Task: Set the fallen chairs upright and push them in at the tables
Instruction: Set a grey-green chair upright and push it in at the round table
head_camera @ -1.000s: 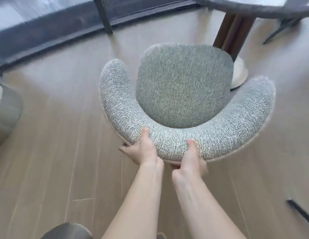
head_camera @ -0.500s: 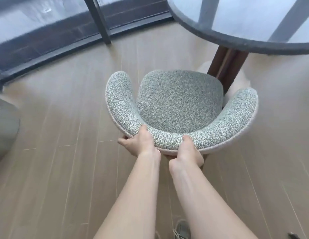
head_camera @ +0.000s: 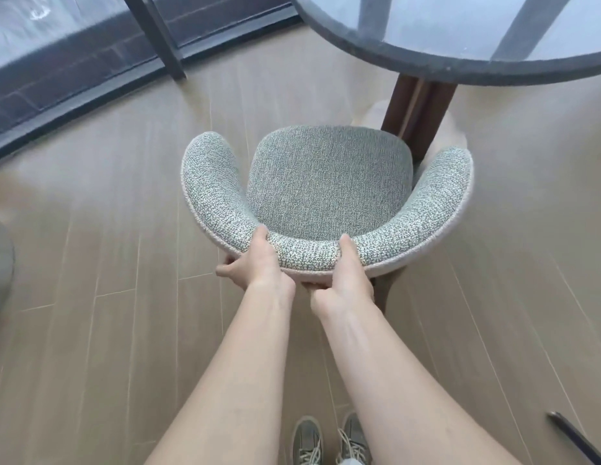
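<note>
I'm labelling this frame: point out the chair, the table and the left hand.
chair (head_camera: 329, 182), head view, on the seat cushion.
table (head_camera: 443, 70), head view, on its dark near rim.
left hand (head_camera: 259, 266), head view, on the back of the hand.

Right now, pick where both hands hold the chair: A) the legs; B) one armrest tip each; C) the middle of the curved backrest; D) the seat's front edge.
C: the left hand and right hand grip the middle of the curved backrest of the chair, thumbs over its top.

Single head-worn wide-angle view, looking steeply down and forward, close over the chair (head_camera: 329, 182), table (head_camera: 460, 58) edge at top
</note>
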Tool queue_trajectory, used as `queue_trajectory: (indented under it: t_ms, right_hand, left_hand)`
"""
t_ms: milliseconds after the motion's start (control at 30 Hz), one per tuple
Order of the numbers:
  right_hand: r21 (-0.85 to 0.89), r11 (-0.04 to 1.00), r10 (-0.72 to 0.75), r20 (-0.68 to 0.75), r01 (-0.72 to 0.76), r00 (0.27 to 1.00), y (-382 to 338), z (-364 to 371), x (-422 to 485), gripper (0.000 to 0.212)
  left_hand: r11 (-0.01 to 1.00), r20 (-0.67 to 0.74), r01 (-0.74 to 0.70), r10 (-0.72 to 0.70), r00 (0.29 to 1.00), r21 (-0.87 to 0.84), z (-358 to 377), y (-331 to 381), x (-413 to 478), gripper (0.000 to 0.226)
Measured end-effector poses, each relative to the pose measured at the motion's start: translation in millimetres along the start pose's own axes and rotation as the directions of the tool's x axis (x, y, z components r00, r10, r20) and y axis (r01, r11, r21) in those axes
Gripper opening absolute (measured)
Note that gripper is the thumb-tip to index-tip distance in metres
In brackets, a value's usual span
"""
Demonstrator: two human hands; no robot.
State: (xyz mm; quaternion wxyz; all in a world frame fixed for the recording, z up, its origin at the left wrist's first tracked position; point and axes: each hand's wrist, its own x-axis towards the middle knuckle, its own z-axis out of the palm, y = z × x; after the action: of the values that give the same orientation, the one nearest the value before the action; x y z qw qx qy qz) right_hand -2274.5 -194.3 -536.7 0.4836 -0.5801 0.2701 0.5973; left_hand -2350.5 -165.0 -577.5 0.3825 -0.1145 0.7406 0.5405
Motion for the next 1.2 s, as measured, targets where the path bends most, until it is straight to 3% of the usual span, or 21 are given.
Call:
queue_trajectory:
  t_ms: [67, 133, 200, 233, 267, 333, 400, 467, 567, 867, 1000, 1200]
  right_hand:
    - [0.071, 0.993, 0.081, 0.173, -0.094, 0.982, 1, -9, -16, 0.045]
    - [0.081, 0.986, 0.117, 0.276, -0.145, 0.954, -1, -20, -41, 0.060]
    - [0.097, 0.990, 0.054, 0.393, -0.100, 0.918, -7, -32, -75, 0.063]
    - [0.108, 0.994, -0.042, 0.464, -0.010, 0.885, -12, -39, -93, 0.057]
    - [0.107, 0.987, -0.157, 0.544, 0.118, 0.824, -17, -46, -110, 0.049]
    - [0.088, 0.884, -0.390, 0.679, 0.459, 0.622, -30, -59, -146, 0.042]
    - [0.058, 0.625, -0.538, 0.754, 0.778, 0.376, -45, -75, -180, 0.051]
    - [0.068, 0.373, -0.572, 0.802, 0.925, 0.172, -57, -100, -209, 0.064]
    - [0.119, 0.180, -0.583, 0.813, 0.976, 0.009, -66, -143, -244, 0.082]
    - [0.171, -0.064, -0.643, 0.746, 0.983, -0.172, -51, -250, -347, 0.082]
    - [0.164, -0.121, -0.708, 0.677, 0.979, -0.201, -62, -313, -377, 0.099]
    - [0.165, -0.206, -0.770, 0.581, 0.964, -0.264, -85, -426, -406, 0.100]
  left_hand:
    - [0.983, 0.218, 0.182, -0.177, 0.960, -0.004, -21, 12, -22, 0.059]
    - [0.976, 0.366, 0.215, -0.210, 0.907, 0.027, -51, 25, -52, 0.041]
    - [0.995, 0.528, 0.095, -0.089, 0.845, 0.015, -82, 42, -85, 0.024]
    - [0.999, 0.624, -0.007, 0.027, 0.781, -0.035, -97, 51, -102, 0.020]
    - [0.987, 0.697, -0.121, 0.163, 0.698, -0.110, -111, 63, -120, 0.020]
    - [0.907, 0.771, -0.329, 0.403, 0.493, -0.264, -134, 89, -155, 0.029]
    - [0.813, 0.800, -0.448, 0.526, 0.288, -0.373, -152, 111, -185, 0.040]
    - [0.728, 0.816, -0.522, 0.570, 0.099, -0.444, -170, 125, -210, 0.062]
    - [0.661, 0.825, -0.562, 0.561, -0.070, -0.497, -200, 137, -235, 0.073]
    - [0.638, 0.787, -0.464, 0.541, -0.297, -0.614, -284, 133, -304, 0.063]
    - [0.651, 0.768, -0.409, 0.522, -0.371, -0.639, -309, 110, -349, 0.058]
    - [0.693, 0.767, -0.366, 0.442, -0.466, -0.622, -348, 40, -421, 0.061]
